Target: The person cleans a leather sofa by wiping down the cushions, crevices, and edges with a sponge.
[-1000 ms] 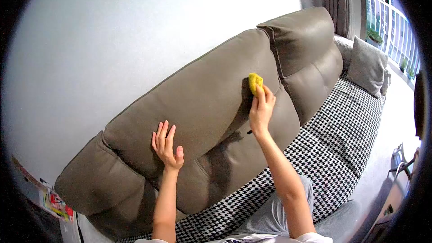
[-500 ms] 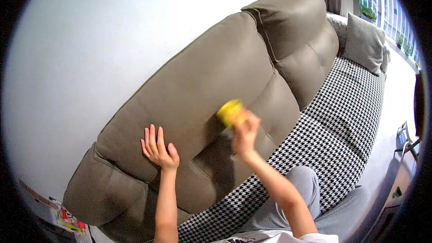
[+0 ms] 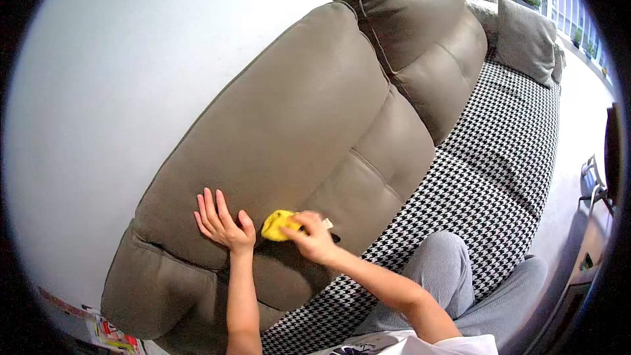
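Observation:
My left hand (image 3: 225, 222) lies flat with its fingers spread on the lower left part of the brown sofa backrest (image 3: 282, 112). Just to its right, my right hand (image 3: 312, 235) grips a yellow cloth (image 3: 279, 225) against the backrest, near the fold in the cushion. The cloth is bunched under the fingertips. A small white tag (image 3: 327, 223) shows beside the right hand, with something dark near it that I cannot make out.
A black-and-white houndstooth cover (image 3: 499, 158) lies over the seat. Farther back are a grey pillow (image 3: 526, 41) and a railing with plants. A white wall (image 3: 131, 79) rises behind the sofa. Colourful items (image 3: 115, 335) stand at the lower left.
My right hand has moved down and left across the backrest with the yellow cloth, close to my left hand. My left hand stays spread on the backrest. The view has shifted.

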`<state>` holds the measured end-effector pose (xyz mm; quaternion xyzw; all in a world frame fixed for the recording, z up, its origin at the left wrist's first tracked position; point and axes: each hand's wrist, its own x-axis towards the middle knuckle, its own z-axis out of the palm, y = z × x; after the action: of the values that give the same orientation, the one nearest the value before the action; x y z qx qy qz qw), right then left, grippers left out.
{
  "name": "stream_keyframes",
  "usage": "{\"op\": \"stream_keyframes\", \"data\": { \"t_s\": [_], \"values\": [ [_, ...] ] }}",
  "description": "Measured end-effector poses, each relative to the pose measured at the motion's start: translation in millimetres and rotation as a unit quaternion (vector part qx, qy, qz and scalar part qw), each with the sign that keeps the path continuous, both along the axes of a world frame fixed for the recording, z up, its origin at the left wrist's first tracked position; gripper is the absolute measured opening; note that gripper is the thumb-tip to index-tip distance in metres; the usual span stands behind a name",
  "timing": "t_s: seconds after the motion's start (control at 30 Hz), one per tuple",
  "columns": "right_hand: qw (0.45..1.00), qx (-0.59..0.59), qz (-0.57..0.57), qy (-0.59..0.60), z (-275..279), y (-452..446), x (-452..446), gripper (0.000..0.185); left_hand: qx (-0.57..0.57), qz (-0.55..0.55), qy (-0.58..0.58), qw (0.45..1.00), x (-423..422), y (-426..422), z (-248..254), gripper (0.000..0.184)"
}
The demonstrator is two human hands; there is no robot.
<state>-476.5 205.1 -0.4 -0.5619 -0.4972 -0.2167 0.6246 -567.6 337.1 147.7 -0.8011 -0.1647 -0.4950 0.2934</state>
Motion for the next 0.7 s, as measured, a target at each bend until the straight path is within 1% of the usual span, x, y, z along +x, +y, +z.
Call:
{"op": "stream_keyframes", "data": {
  "t_s": [0.03, 0.07, 0.13, 0.17, 0.23, 0.27, 0.3, 0.37, 0.43, 0.47, 0.5, 0.57, 0.6, 0.63, 0.7],
  "values": [
    [0.998, 0.035, -0.038, 0.03, -6, 0, 14, 0.043, -0.007, 0.002, 0.002, 1.0, -1, -2, 0, 0.055],
    [0.985, 0.067, -0.074, 0.143, -10, 6, 35, 0.044, -0.01, 0.002, 0.003, 1.0, -1, -3, 0, 0.055],
    [0.945, 0.101, -0.212, 0.228, 24, -9, 94, 0.048, 0.012, 0.013, 0.006, 1.0, 1, -2, 0, 0.055],
    [0.923, 0.103, -0.312, 0.2, 56, -31, 123, 0.049, 0.011, 0.013, 0.007, 1.0, 1, -1, 0, 0.055],
    [0.919, 0.091, -0.271, 0.273, 51, -26, 164, 0.047, 0.02, 0.002, -0.004, 1.0, 3, 1, -1, 0.055],
    [0.924, 0.086, -0.251, 0.275, 38, -12, 168, 0.051, 0.021, 0.002, -0.004, 1.0, 4, 4, -3, 0.055],
    [0.928, 0.072, -0.284, 0.232, 40, -3, 152, 0.056, 0.03, -0.003, -0.01, 0.999, 5, 9, -6, 0.055],
    [0.938, 0.069, -0.274, 0.198, 32, 12, 102, 0.062, 0.038, -0.004, -0.011, 0.999, 4, 11, -9, 0.055],
    [0.967, 0.021, -0.196, 0.159, 1, 24, 42, 0.053, 0.029, -0.008, -0.028, 0.999, 7, 9, -8, 0.056],
    [0.979, -0.095, -0.126, 0.127, -5, 18, 13, 0.044, 0.029, -0.008, -0.027, 0.999, 7, 8, -7, 0.056],
    [0.972, -0.209, -0.052, 0.094, -5, 8, -9, 0.036, 0.027, -0.006, -0.023, 0.999, 7, 6, -6, 0.055],
    [0.967, -0.226, -0.025, -0.114, 0, -10, -25, 0.025, 0.027, -0.005, -0.015, 1.0, 3, 1, -4, 0.055],
    [0.961, -0.21, -0.004, -0.182, 8, -16, -18, 0.023, 0.019, -0.009, 0.003, 1.0, 1, -3, -2, 0.053],
    [0.959, -0.198, 0.004, -0.205, 11, -25, -10, 0.024, 0.009, -0.013, 0.021, 1.0, -2, -7, -2, 0.051],
    [0.96, -0.209, -0.033, -0.181, 12, -46, 21, 0.024, 0.012, -0.063, 0.06, 0.996, -10, -13, -24, 0.049]
  ]
}}
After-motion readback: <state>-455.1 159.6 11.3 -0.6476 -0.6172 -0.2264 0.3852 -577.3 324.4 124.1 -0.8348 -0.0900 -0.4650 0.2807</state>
